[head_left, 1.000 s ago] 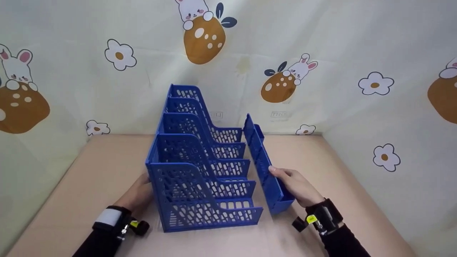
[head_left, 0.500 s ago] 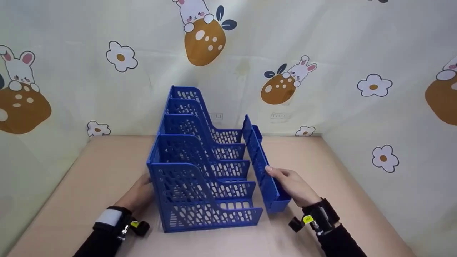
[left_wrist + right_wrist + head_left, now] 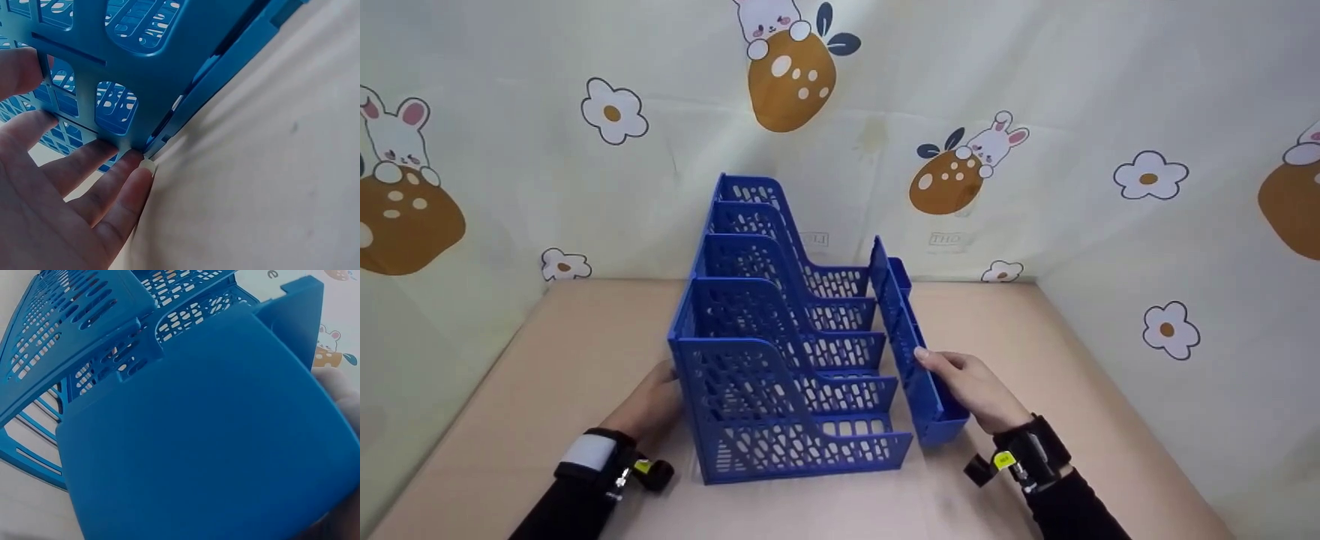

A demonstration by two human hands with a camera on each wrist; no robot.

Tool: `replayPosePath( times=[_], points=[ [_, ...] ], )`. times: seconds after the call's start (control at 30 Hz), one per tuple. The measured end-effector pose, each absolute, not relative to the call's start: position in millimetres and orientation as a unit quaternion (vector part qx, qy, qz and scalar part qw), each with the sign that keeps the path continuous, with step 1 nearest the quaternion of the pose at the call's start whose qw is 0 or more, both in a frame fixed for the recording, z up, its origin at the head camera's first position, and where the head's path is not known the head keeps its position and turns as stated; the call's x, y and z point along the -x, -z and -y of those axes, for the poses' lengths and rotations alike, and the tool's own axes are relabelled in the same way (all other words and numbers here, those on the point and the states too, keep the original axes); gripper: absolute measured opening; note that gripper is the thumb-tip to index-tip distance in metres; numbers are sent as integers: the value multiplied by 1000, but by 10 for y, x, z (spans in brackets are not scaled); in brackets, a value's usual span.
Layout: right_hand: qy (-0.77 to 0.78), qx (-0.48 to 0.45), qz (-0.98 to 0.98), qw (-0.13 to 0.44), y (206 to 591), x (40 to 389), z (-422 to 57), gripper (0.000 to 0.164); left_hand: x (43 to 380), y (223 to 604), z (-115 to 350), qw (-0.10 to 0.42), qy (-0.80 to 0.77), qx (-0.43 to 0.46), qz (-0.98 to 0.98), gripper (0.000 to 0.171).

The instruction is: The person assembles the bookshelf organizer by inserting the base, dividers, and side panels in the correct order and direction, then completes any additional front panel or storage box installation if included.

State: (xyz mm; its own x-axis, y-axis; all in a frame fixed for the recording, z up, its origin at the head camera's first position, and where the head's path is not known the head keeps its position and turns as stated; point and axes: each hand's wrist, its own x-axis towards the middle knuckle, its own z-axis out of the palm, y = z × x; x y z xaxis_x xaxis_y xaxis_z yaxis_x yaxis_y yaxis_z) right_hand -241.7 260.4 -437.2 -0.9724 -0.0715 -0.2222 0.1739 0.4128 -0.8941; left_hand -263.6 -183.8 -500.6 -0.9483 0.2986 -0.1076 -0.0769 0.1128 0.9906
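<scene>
A blue plastic file rack (image 3: 810,439) with several perforated dividers stands upright on the table. My left hand (image 3: 656,401) is behind its tall back side. In the left wrist view, the spread fingers of the left hand (image 3: 73,197) press their tips against the slotted back panel (image 3: 152,70), close to its lower edge. Just off the rack's low front, my right hand (image 3: 979,386) grips a long blue front piece with small bins (image 3: 906,337), thumb on its flat face. A gap separates this piece from the divider ends at the near side. The right wrist view shows the piece's plain end (image 3: 208,433) large.
The beige table (image 3: 1110,450) carries the rack. A pale cloth backdrop (image 3: 682,60) with rabbits and flowers rises behind and along both sides. Straps with small cameras sit on both wrists.
My right hand has brought the front piece slightly left, closer to the rack's front. The left hand and the rack have hardly moved.
</scene>
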Motion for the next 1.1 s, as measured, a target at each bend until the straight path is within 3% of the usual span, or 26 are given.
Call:
replayPosePath(
  times=[0.3, 0.5, 0.77, 1.1],
  points=[
    [545, -17, -828, 130, 4367, 2438, -2563, 81, 2666, 4995, 1921, 90, -578, -99, -805, 43],
    [519, -28, -845, 128, 4317, 2446, -2555, 86, 2688, 5020, 1915, 88, -576, -108, -805, 36],
    [498, -26, -857, 129, 4205, 2466, -2549, 88, 2681, 5032, 1878, 114, -612, -91, -777, 46],
    [489, -10, -860, 144, 4170, 2445, -2525, 85, 2658, 5037, 1889, 111, -612, -78, -779, 46]
  ],
)
